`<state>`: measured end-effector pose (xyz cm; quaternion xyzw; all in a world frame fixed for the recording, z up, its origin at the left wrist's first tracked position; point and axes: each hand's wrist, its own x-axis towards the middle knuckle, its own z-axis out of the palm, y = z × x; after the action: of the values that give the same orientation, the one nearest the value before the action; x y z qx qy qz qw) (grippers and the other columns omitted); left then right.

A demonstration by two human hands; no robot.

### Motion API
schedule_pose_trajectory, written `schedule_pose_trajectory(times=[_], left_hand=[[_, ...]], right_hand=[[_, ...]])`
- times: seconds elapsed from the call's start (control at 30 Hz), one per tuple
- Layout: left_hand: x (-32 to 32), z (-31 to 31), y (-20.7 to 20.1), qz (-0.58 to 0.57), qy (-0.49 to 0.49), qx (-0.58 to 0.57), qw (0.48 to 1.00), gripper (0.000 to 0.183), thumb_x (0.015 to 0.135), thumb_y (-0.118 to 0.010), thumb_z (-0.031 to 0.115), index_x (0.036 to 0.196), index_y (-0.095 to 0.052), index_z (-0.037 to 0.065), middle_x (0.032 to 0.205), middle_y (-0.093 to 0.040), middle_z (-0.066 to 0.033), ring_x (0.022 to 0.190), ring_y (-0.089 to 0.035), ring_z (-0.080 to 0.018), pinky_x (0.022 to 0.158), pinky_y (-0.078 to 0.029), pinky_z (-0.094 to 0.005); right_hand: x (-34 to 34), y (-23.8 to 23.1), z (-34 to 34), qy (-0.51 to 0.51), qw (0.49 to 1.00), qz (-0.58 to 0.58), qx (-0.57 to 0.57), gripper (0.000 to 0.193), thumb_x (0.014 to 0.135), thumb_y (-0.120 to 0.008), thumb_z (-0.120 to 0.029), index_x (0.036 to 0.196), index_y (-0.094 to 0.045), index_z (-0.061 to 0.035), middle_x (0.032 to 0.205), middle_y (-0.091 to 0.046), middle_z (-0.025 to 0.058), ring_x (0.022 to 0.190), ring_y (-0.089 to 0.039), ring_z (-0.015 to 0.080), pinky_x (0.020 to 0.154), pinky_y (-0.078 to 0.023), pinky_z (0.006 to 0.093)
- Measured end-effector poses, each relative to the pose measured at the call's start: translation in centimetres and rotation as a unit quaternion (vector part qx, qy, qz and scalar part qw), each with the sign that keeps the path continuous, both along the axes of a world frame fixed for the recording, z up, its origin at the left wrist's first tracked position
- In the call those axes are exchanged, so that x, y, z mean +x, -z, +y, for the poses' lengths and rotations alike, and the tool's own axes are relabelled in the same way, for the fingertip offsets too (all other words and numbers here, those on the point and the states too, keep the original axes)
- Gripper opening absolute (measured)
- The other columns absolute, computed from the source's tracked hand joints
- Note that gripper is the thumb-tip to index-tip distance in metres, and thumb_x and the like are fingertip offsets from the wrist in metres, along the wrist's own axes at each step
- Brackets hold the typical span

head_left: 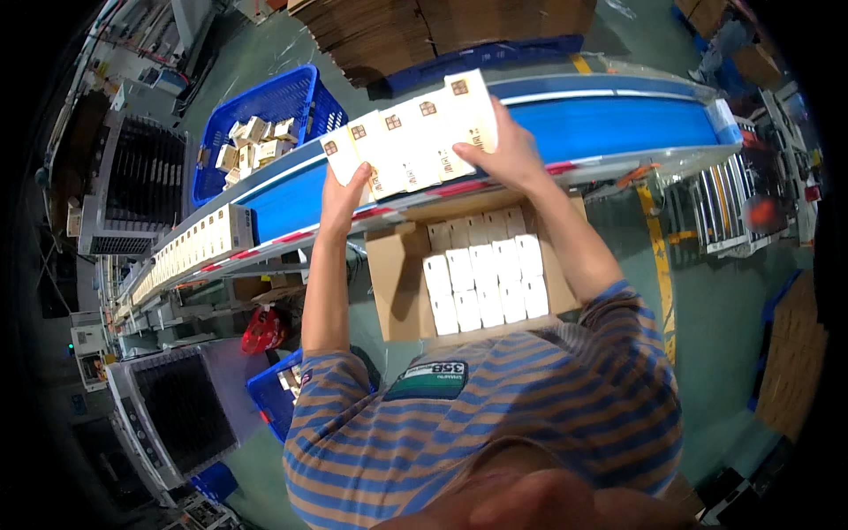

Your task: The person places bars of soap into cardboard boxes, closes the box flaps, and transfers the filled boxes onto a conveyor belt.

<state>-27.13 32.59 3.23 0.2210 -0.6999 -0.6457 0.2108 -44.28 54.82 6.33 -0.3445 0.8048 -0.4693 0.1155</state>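
Observation:
My left hand [343, 201] and my right hand [511, 157] press in from either end on a row of several cream cartons [408, 146] with small brown window-like prints. The row is tilted, its right end higher, above the blue conveyor belt [609, 128]. Below it, close to my body, an open cardboard box [395, 287] holds upright white cartons [481, 265] in several columns. On the belt to the left stands a long line of similar cartons [199, 243], apart from my hands. The fingers behind the held row are mostly hidden.
Beyond the belt stands a blue crate [316, 110] with loose cartons [256, 146]. Another blue crate [265, 389] sits at lower left, near a red bag [263, 329]. Stacked cardboard [477, 31] rises at the far side. A roller conveyor [720, 208] lies to the right.

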Motion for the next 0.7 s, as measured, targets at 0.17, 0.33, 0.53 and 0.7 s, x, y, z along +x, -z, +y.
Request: schedule_pose_trajectory(times=[0.17, 0.33, 0.53, 0.7], left_hand=[[6.5, 10.3, 4.2, 0.025, -0.07, -0.07, 0.995, 0.066, 0.076, -0.069, 0.014, 0.129, -0.033, -0.003, 0.118, -0.053, -0.0159, 0.106, -0.055, -0.0224, 0.09, -0.046, -0.0345], [8.4, 17.1, 7.8, -0.249, 0.118, -0.384, 0.881, 0.109, 0.061, -0.079, 0.048, 0.142, -0.022, 0.001, 0.143, -0.026, -0.0274, 0.118, -0.049, -0.0346, 0.097, -0.042, -0.0392], [-0.2, 8.8, 8.4, -0.342, 0.401, -0.192, 0.827, 0.113, 0.055, -0.07, 0.071, 0.138, -0.036, 0.003, 0.142, -0.036, -0.0208, 0.123, -0.046, -0.0336, 0.102, -0.037, -0.0382], [-1.9, 7.8, 10.0, -0.435, 0.321, -0.214, 0.814, 0.1, 0.062, -0.071, 0.064, 0.134, -0.042, 0.001, 0.131, -0.049, -0.0191, 0.122, -0.047, -0.0306, 0.1, -0.037, -0.0347]], right_hand=[[6.7, 4.0, 10.4, 0.053, 0.994, 0.041, -0.085, 0.088, 0.07, -0.073, -0.034, 0.136, -0.027, 0.0014, 0.117, -0.053, 0.0229, 0.103, -0.057, 0.0372, 0.086, -0.047, 0.0452], [10.5, 10.9, 15.3, -0.022, 0.98, -0.006, 0.2, 0.098, 0.065, -0.076, -0.044, 0.142, -0.028, -0.0084, 0.143, -0.027, 0.0247, 0.127, -0.036, 0.0406, 0.1, -0.038, 0.0448], [1.5, 10.2, 10.5, -0.237, 0.921, -0.033, 0.309, 0.081, 0.062, -0.069, -0.061, 0.128, -0.052, -0.0173, 0.125, -0.052, 0.0199, 0.117, -0.049, 0.034, 0.094, -0.042, 0.042], [-0.6, 12.0, 7.0, -0.164, 0.911, -0.006, 0.377, 0.065, 0.07, -0.06, -0.064, 0.102, -0.068, -0.0087, 0.104, -0.063, 0.0205, 0.101, -0.059, 0.0299, 0.084, -0.045, 0.0406]])
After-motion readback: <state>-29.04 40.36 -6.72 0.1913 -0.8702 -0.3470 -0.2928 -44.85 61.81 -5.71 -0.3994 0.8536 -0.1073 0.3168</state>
